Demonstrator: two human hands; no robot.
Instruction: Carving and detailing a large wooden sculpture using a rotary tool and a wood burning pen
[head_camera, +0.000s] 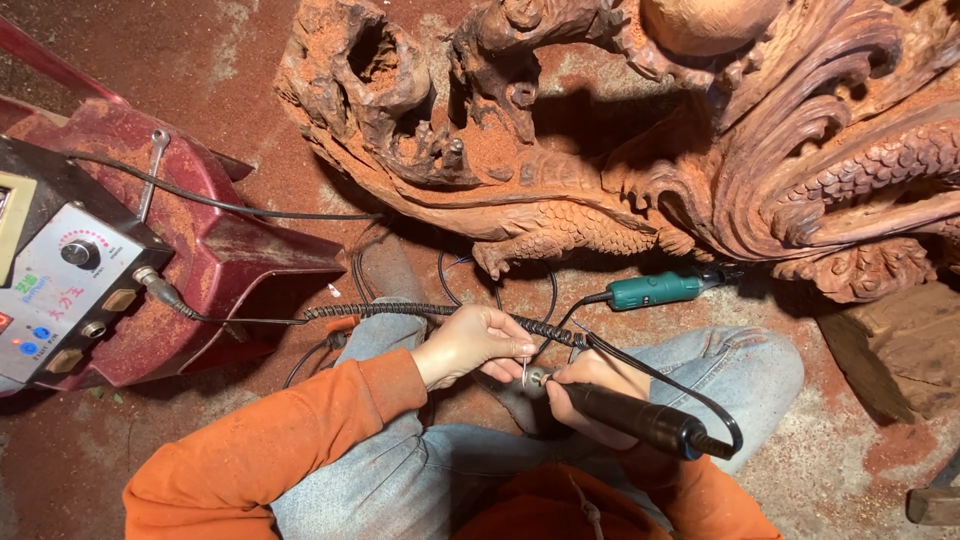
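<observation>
So we're looking at a black rotary handpiece (635, 418) sitting over our lap, long axis running from lower right up to the left, chuck end pointing at the middle of the frame with a thin bit (525, 370) sticking up out of it. Our right hand (590, 385) is wrapped around the front of the handpiece, fingers closed on it, while our left hand (470, 343) comes in from the left with fingertips pinched narrow on that bit. Both arms are in orange sleeves, bent in over jeans-covered knees. A coiled black cable (430, 312) runs across just behind the hands toward a grey control box (60, 290) on a dusty red stool (220, 260) at left. A second, green handpiece (655, 290) lies on the floor just ahead of our knees. Past that is a big reddish wood carving (700, 150) with scales and curling waves, and the concrete floor (240, 50) is coated in red sawdust.
</observation>
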